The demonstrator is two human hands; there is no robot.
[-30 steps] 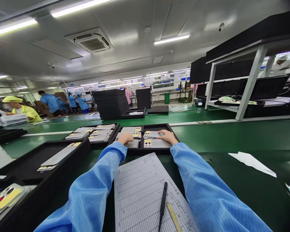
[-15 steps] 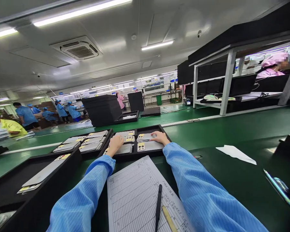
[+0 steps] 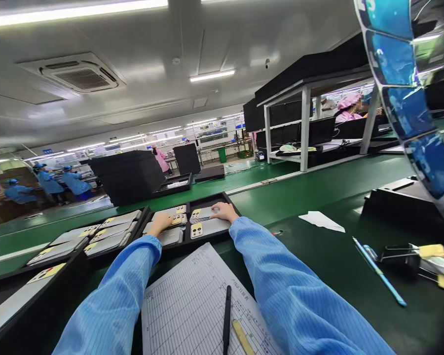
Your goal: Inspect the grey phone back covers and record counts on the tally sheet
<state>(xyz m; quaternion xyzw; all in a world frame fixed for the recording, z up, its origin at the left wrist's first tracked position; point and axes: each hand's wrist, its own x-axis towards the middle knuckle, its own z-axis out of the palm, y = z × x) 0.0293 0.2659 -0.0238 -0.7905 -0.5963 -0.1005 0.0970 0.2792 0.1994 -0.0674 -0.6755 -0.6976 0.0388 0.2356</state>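
Note:
A black divided tray (image 3: 187, 240) holds stacks of silver phone back panels (image 3: 170, 236) with yellow camera-end labels. Over the tray's left half, my left hand (image 3: 160, 224) is closed, its fingers bent down onto the panels there; their tips are partly hidden. At the upper right stack, my right hand (image 3: 225, 212) curls its thumb and fingers around the ends of several panels. A lower right stack lies just in front of that hand.
Another tray with panel stacks (image 3: 111, 231) stands to the left, with a deeper black tray (image 3: 55, 301) nearer me. A printed form (image 3: 185, 301) bears black tweezers (image 3: 227, 315) and a yellowish strip (image 3: 243, 337). Rightward lie white paper (image 3: 321, 221), a blue pen (image 3: 381, 273) and a hanging blue film strip (image 3: 399, 98).
My view has turned right, so the trays and hands appear further left and the blue film strip has come into view. Both hands stay at the same tray.

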